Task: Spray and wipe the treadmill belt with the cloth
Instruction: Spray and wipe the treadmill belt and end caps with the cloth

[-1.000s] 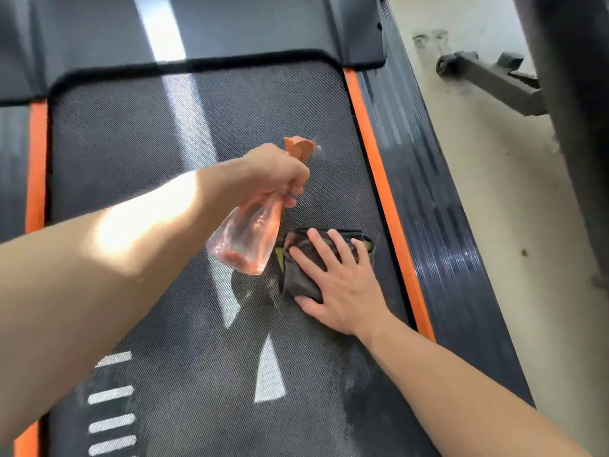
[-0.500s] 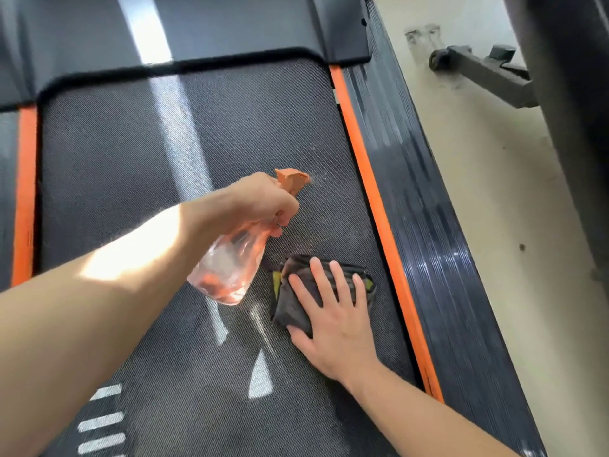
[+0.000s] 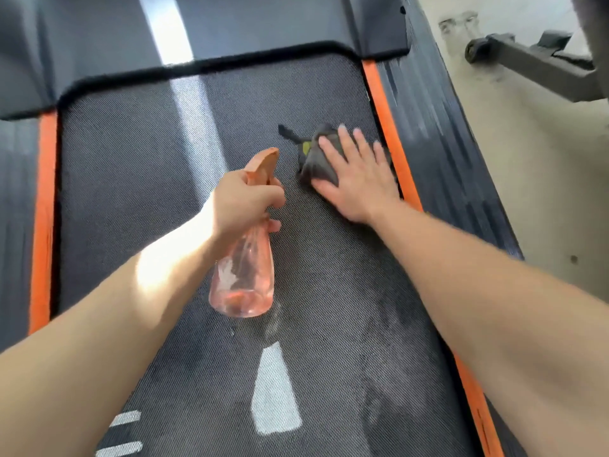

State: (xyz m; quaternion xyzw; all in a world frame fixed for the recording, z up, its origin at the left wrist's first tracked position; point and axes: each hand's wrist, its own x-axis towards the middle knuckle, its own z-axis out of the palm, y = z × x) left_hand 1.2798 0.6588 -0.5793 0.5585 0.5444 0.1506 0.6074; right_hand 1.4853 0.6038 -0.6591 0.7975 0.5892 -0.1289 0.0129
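Left hand point(image 3: 245, 201) wrapped round the neck of a pink spray bottle point(image 3: 243, 278), fingers curled below the orange trigger head, nozzle aimed up the belt. Right hand point(image 3: 357, 181) flat, fingers straight and spread, pressing a dark grey cloth point(image 3: 314, 159) onto the treadmill belt point(image 3: 148, 166), just beside the right orange edge strip point(image 3: 384, 113). Soft, limp cloth: best driven under a flat palm, likely to bunch on the textured weave. Bottle probably light, little liquid showing; easiest held by the neck.
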